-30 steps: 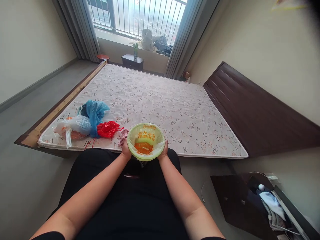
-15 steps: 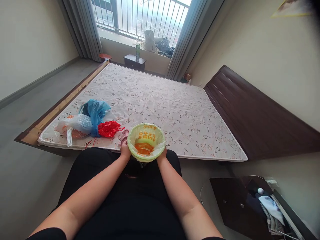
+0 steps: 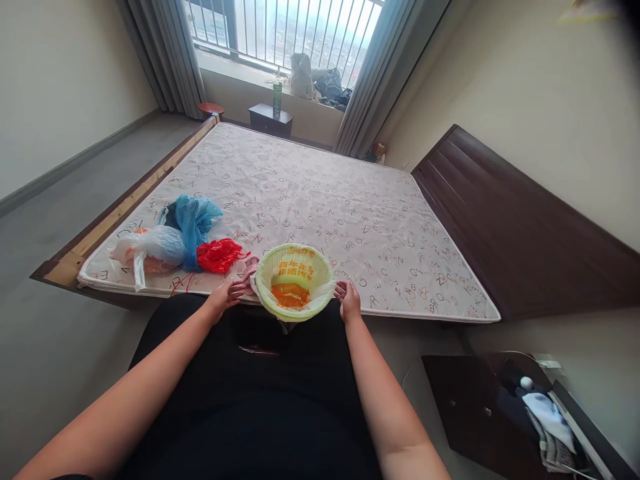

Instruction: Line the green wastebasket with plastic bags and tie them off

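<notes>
A pale green bin (image 3: 296, 316) stands at the mattress's near edge, in front of my lap. A thin white plastic bag with orange print (image 3: 295, 268) lines it and folds over its rim. My left hand (image 3: 226, 297) is open beside the bin's left side, fingers stretched towards it and close to a pink cloth (image 3: 249, 272). On the other side my right hand (image 3: 349, 300) is open, its fingertips next to the bag's edge; whether they touch it I cannot tell. What supports the bin from below is hidden.
Left of the bin, a red plastic bag (image 3: 220, 256), a blue bag (image 3: 193, 223) and a knotted whitish bag (image 3: 155, 249) lie on the letter-patterned mattress (image 3: 340, 200). A dark headboard (image 3: 520, 233) rises at right. A dark nightstand (image 3: 470, 400) stands at lower right.
Both hands have let go of the bin and moved apart, one to each side, with fingers opening. The bin stays in nearly the same place; the bag's edge flares out more.
</notes>
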The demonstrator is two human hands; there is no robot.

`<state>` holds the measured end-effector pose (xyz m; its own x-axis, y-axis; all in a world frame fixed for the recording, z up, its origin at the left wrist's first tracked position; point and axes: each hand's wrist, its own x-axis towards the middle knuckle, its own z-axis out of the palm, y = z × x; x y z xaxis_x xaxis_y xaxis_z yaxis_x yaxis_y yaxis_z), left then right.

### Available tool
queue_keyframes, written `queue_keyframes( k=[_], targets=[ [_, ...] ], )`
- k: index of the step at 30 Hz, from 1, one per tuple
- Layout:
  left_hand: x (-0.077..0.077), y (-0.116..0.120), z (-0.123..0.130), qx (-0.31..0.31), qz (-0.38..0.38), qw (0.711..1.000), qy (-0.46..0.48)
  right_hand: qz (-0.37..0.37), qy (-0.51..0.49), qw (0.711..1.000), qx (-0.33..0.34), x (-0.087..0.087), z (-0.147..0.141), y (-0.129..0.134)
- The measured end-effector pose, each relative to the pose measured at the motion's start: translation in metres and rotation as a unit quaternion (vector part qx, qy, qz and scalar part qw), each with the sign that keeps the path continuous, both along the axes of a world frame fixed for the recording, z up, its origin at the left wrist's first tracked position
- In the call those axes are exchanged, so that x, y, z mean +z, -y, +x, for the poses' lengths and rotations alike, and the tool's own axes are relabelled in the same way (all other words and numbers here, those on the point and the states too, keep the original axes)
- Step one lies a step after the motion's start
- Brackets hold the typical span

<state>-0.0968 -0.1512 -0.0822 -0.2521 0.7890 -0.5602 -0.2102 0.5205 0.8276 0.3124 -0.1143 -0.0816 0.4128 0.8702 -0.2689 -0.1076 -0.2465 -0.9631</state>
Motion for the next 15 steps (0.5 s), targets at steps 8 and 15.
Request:
queue_keyframes(
  k=[8, 15],
  targets=[
    [0.01, -0.015, 0.018, -0.113, -0.076, 0.989, -0.058, -0.018, 0.065, 0.993, 0.101, 0.004, -0.012, 0.001],
    [-0.012, 0.006, 0.029, -0.27, -0.019, 0.961, -0.057, -0.006, 0.152, 0.985, 0.085, 0.017, -0.014, 0.008]
  ],
)
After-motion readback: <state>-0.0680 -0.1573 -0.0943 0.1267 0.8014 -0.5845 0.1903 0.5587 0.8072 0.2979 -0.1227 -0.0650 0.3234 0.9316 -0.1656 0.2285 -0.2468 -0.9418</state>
